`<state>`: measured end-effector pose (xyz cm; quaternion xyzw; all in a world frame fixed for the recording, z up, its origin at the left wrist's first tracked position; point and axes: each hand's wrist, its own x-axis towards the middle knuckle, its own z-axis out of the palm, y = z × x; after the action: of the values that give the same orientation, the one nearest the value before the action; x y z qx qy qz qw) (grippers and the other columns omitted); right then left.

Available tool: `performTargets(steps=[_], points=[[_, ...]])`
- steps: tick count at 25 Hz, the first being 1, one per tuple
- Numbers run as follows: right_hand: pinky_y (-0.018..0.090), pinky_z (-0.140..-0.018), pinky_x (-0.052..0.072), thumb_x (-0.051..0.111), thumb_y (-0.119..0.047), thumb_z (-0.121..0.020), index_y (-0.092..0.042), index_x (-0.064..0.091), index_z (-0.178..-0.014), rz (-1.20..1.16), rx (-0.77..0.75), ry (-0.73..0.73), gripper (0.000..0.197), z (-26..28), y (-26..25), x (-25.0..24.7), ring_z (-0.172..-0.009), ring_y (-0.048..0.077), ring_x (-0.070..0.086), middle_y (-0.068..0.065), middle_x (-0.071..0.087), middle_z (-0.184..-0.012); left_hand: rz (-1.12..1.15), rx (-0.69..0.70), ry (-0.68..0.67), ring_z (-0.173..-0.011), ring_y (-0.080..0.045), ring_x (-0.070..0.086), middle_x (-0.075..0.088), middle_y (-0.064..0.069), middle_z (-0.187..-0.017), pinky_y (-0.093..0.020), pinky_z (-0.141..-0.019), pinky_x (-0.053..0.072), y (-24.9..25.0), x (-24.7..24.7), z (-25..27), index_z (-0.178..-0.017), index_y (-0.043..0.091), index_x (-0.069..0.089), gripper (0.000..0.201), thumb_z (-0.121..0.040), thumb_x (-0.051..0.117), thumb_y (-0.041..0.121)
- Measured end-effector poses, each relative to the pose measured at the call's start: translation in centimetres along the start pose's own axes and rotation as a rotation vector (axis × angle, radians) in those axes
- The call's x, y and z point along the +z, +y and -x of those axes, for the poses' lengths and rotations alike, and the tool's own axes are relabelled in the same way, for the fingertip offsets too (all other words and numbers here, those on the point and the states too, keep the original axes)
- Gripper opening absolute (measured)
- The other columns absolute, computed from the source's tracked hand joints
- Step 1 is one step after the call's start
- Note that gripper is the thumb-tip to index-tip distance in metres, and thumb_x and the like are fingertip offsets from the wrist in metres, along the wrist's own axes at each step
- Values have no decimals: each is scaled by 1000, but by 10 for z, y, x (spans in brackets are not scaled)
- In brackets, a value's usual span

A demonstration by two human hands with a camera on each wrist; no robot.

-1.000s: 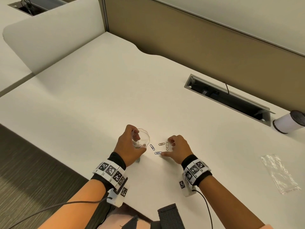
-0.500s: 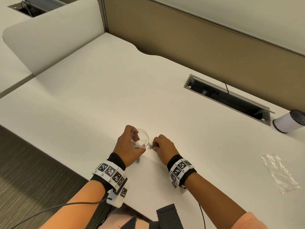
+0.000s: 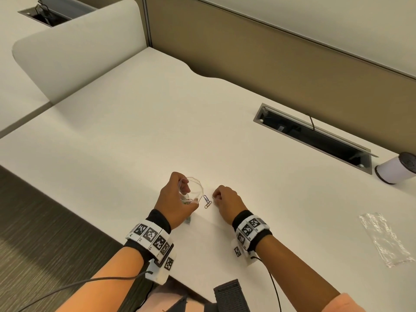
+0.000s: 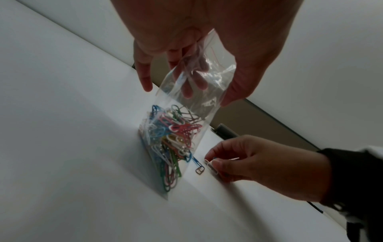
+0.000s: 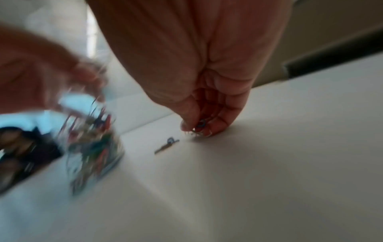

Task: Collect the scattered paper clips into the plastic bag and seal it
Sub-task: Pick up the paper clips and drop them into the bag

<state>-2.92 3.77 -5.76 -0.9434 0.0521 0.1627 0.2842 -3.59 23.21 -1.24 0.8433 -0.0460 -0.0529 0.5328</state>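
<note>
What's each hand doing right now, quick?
Left hand: gripping the mouth of the plastic bag, holding it open.
Right hand: fingers pinched on paper clips at the desk.

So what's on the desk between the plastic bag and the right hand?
Two loose paper clips lie on the bare desk between the plastic bag and the right hand, clearest in the head view.

White desk [image 3: 157,131] with recessed cable tray [image 3: 313,137] near back edge. Two loose paper clips [image 3: 206,201] near front edge, bag of clips [image 4: 172,147] resting just beside them. Crumpled clear wrapper [image 3: 383,238] and white cylinder [image 3: 396,167] toward right edge.
</note>
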Motion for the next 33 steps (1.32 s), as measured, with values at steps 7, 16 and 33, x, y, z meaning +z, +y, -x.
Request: performTargets(steps=[7,16,33], points=[[20,-60,50,44,-4,-99,-5,59,-83,-1101,395,-27,22,-12,0,-27,-68,15,54,7,56,-74,5,-13,5,-83,-12,58,59,2,-86,-7,-68,44,1,-4,-1,-102,17,45,50,-68,79,6],[28,-76,46,78,-38,-73,-12,59,-103,-183,215,71,45,-1,-7,-6,-87,17,55,0,56,-98,8,-12,12,-83,-16,59,60,-1,-87,-6,-69,44,-3,-7,3,-101,18,45,50,-66,79,6],[28,-69,43,64,-14,-85,-13,55,-98,-105,141,34,15,5,-29,15,-83,21,56,4,62,-98,6,-6,5,-84,-12,58,60,1,-86,-6,-69,43,-5,-4,1,-102,17,45,51,-66,79,5]])
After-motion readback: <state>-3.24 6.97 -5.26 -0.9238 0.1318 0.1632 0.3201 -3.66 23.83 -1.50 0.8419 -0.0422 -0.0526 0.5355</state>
